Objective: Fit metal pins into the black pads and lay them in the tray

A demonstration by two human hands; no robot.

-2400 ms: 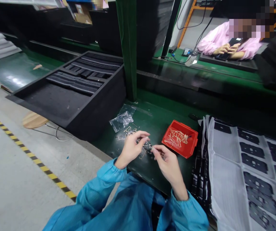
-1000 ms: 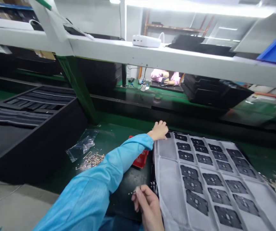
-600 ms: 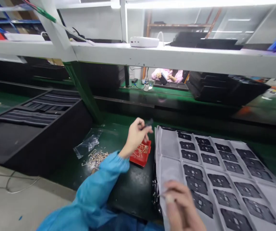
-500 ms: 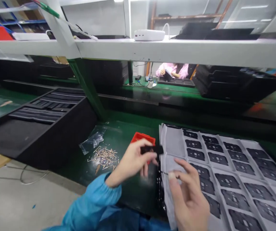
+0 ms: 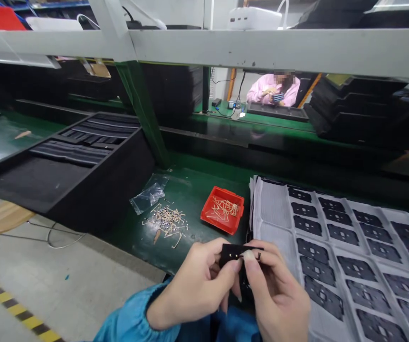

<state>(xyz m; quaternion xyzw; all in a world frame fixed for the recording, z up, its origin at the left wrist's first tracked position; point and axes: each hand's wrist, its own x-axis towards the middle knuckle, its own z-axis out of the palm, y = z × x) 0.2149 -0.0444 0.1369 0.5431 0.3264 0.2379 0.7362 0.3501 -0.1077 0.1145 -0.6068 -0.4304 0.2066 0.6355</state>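
Note:
Near the front edge of the table, my left hand (image 5: pixel 202 278) is closed round a flat black part (image 5: pixel 228 253) with small brass-coloured dots on its face. My right hand (image 5: pixel 277 289) meets it from the other side. Its thumb and finger pinch a small dark bent piece (image 5: pixel 259 256) against the black part's right end; the fingers hide much of it. Just beyond the hands stands a red tray (image 5: pixel 207 217) with thin bent tan pieces in it. A pile of similar pieces (image 5: pixel 166 221) lies left of that tray.
Sectioned light-grey trays (image 5: pixel 273 230) with many flat black parts lie at right. A deep black box (image 5: pixel 93 185) stands at left, a clear plastic bag (image 5: pixel 150 194) beside it. A green post (image 5: pixel 143 114) and white shelf (image 5: pixel 190 47) stand behind. Across sits a person in pink (image 5: pixel 261 90).
My hands have come together and lower, toward me; the small piece in my right hand now meets the black part. The view has tipped down, and the red tray is uncovered.

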